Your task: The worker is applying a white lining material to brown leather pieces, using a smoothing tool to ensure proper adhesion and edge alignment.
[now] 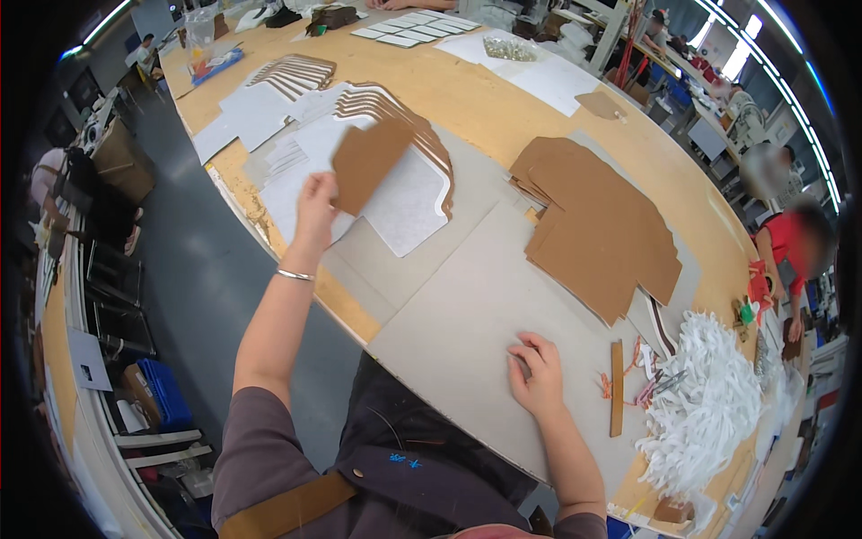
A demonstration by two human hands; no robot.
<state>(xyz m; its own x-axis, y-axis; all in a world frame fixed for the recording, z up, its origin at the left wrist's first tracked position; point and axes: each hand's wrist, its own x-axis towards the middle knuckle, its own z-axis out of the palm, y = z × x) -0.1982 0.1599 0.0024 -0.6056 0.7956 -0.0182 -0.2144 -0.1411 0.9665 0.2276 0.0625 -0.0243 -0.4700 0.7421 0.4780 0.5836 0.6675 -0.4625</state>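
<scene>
A light wooden bench is carrying the work. A grey board is covering its near part. A pile of brown panels is lying on the right; a fanned spread of white-faced panels is lying on the far left. A heap of white strips is occupying the near right. A brown panel, slightly blurred, is showing over the spread; contact cannot be told. The left hand is pinching its near left edge. The right hand, well apart from it, is curling loosely above or on the board, left of a narrow brown bar.
</scene>
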